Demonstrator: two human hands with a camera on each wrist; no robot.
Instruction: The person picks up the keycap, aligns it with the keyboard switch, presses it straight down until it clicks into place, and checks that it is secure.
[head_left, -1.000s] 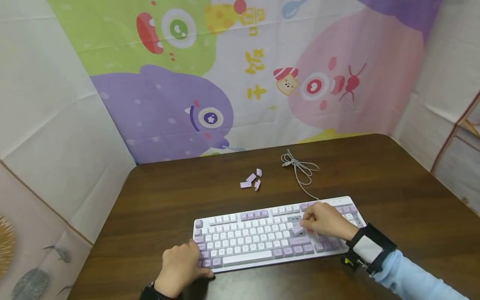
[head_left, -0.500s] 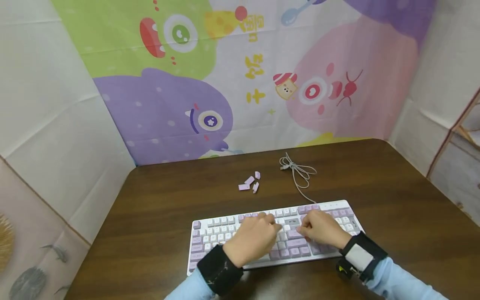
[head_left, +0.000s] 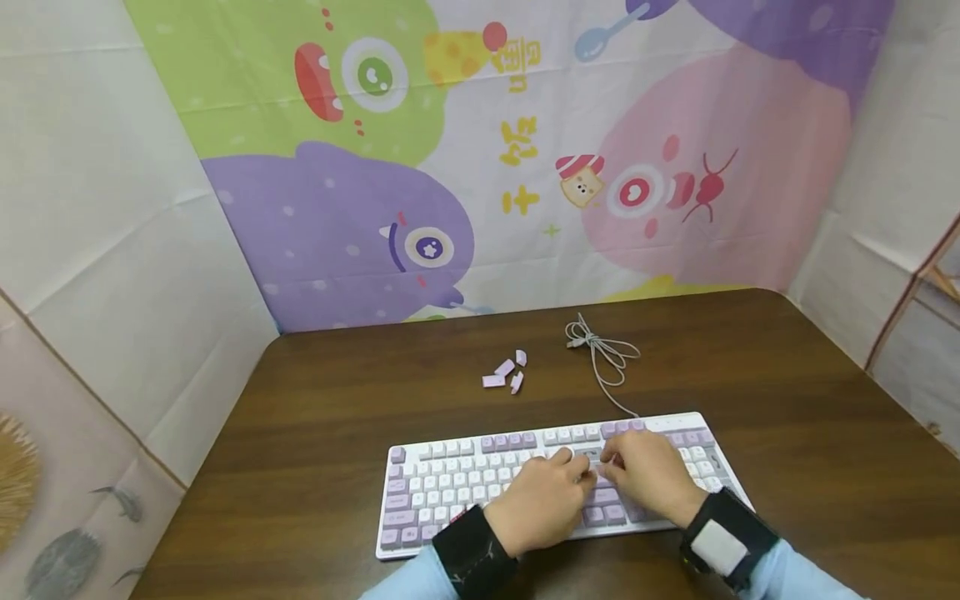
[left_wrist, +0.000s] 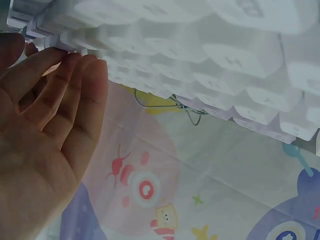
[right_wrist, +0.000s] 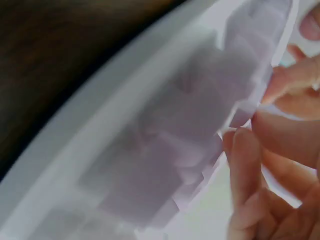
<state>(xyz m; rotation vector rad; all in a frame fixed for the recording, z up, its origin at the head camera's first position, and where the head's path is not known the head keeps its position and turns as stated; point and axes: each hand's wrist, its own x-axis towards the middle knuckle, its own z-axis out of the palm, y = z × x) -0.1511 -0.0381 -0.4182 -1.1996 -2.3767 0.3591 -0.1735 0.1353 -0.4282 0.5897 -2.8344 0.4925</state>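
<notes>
A white and purple keyboard (head_left: 427, 483) lies on the table under both hands. Over its right-middle keys, my left hand (head_left: 543, 500) reaches with fairly straight fingers touching the keys; its fingertips (left_wrist: 97, 70) meet the key row in the left wrist view. Close beside it, my right hand (head_left: 648, 475) has thumb and fingers bent together at a purple keycap (right_wrist: 242, 115), seemingly pinching it. The hands largely cover that spot in the head view. Just behind the fingertips shows a grey gap (head_left: 590, 454) in the keys.
Several loose purple keycaps (head_left: 504, 367) lie behind the keyboard. A coiled grey cable (head_left: 603, 354) runs to the keyboard's back edge. A cartoon cloth (head_left: 360, 217) hangs behind the brown table (head_left: 315, 417).
My left hand has left the keyboard's left front corner and moved right, beside my right hand. The purple keycap, earlier raised in my right hand, is now down among the keys.
</notes>
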